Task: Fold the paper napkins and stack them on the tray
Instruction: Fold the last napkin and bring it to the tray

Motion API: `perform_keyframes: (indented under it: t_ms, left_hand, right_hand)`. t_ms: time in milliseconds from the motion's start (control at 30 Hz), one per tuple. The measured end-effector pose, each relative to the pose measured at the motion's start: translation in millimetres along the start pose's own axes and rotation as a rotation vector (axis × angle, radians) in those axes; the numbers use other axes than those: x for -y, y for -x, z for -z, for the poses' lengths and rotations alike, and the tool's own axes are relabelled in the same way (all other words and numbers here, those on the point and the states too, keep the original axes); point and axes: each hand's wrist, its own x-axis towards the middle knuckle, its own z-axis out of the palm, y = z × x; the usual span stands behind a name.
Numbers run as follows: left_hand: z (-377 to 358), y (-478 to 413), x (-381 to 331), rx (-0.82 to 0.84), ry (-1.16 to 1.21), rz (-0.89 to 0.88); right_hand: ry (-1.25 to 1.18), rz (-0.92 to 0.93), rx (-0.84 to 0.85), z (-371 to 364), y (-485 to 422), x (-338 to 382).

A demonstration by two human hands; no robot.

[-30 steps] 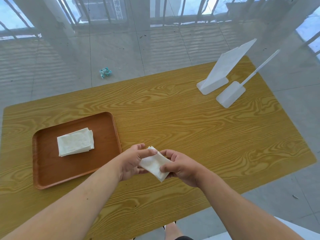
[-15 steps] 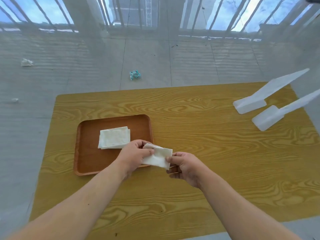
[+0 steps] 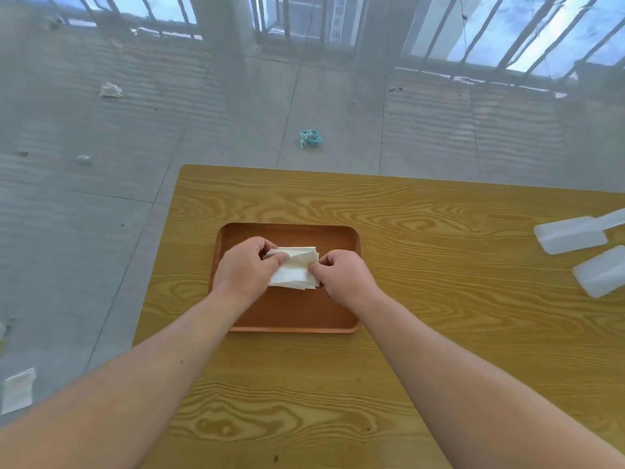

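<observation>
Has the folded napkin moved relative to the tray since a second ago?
Yes. The folded napkin, then over bare table right of the tray, is now above it.

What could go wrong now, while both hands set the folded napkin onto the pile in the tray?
1. The napkin pile already looks uneven, with edges fanned at its right side; letting go carelessly may leave it skewed.
2. The left hand and right hand pinch the top napkin; pulling away could drag it or unfold it inside the tray.
</observation>
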Motion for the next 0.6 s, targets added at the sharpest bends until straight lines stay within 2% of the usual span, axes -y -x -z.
perform_keyframes:
  t_ms: [67,133,200,233,267,333,433,533,600]
  left_hand:
    - [-4,0,2,-0.031,-0.035,-0.009]
    - [-8,7,5,-0.138,-0.108,-0.079]
    - [-9,19,8,-0.22,-0.232,-0.286]
    - [-9,27,10,-0.205,-0.31,-0.402]
    - [-13,35,15,-0.158,-0.389,-0.494]
    - [-21,47,25,-0.002,-0.534,-0.565]
    - [-29,48,39,0.191,-0.713,-0.471]
    - [-30,36,44,0.31,-0.802,-0.339]
    - [-28,33,43,0.324,-0.826,-0.339]
  right_hand:
    - [0.116,0.029,-0.062,-4,0,-1]
    - [0.239,0.111,-0.195,-7,5,-7]
    - [0.339,0.332,-0.364,-8,15,-16]
    - [0.393,0.46,-0.39,-10,22,-21]
    - [0.462,0.556,-0.349,-14,27,-27]
    - [0.622,0.638,-0.155,-25,33,-36]
    - [0.821,0.621,0.027,-43,29,-46]
    - [0.889,0.507,0.121,-48,24,-52]
    - [0.902,0.483,0.124,-47,23,-52]
